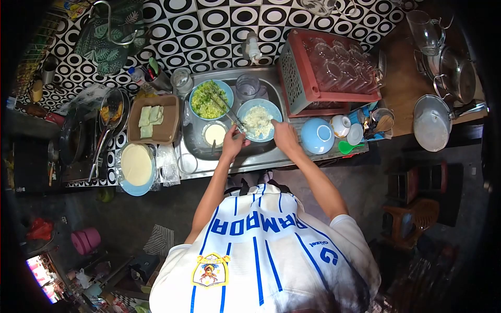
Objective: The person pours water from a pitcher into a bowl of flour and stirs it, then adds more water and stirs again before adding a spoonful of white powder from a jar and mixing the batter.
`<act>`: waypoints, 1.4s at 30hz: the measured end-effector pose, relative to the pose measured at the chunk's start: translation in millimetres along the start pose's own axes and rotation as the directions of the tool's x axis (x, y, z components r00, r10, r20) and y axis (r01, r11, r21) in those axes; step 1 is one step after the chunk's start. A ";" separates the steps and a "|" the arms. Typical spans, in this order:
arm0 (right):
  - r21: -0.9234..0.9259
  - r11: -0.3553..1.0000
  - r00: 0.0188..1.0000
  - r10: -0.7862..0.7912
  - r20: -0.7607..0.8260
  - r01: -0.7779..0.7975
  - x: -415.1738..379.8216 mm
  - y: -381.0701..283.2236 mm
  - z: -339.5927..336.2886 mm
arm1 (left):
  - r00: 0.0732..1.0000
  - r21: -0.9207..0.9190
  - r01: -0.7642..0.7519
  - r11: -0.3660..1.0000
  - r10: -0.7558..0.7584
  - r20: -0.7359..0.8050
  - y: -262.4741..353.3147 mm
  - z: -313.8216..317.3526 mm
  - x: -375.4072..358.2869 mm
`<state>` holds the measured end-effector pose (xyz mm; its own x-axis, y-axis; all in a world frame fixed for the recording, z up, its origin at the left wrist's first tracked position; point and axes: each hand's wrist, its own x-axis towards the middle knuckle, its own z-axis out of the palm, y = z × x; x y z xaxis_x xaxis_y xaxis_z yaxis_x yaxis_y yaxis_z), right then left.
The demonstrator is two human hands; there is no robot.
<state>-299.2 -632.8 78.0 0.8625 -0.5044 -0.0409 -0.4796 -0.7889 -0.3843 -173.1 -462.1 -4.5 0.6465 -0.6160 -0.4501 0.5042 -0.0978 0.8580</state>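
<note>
A light blue bowl [240, 110] of white shredded or crumbly food [258, 120] rests at the sink. My right hand [285, 137] is closed on its right rim. At the bowl's lower left is my left hand [234, 142], with fingers curled together; what they hold is hard to make out. The lower end of metal tongs [223, 106] comes close to these fingers. Their upper part crosses a second blue bowl [230, 92], which holds chopped green vegetables [209, 104]. Below that bowl stands a small container of cream-coloured liquid [214, 134] with a utensil in it.
A brown basin [175, 125] with pale folded pieces and a blue plate [136, 191] of flat round wrappers stand left. Rightward are a red crate [297, 96] of glasses, an upturned blue bowl [317, 136], a green spoon [346, 147] and a saucepan [432, 125]. A faucet [253, 48] rises behind.
</note>
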 end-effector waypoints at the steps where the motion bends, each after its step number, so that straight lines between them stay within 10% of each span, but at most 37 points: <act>1: 0.005 1.000 1.000 0.021 -0.022 -0.021 5.3 -0.7 -1.6 | 1.000 -0.007 -0.001 1.000 0.001 -0.005 0.5 -0.8 0.7; 34: 0.125 0.991 0.999 0.038 0.018 -0.040 -12.2 -9.2 -3.4 | 0.999 0.028 0.039 0.999 -0.039 -0.021 5.9 -1.2 -0.2; 42: 0.184 0.981 0.997 0.047 0.054 -0.056 -10.3 28.2 3.0 | 0.938 0.316 -0.107 0.943 0.201 -0.281 5.2 10.3 5.1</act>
<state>-321.1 -648.8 64.9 0.8465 -0.5212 -0.1087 -0.4893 -0.6812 -0.5445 -173.1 -473.8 0.2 0.8691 -0.3778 -0.3193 0.2251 -0.2728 0.9354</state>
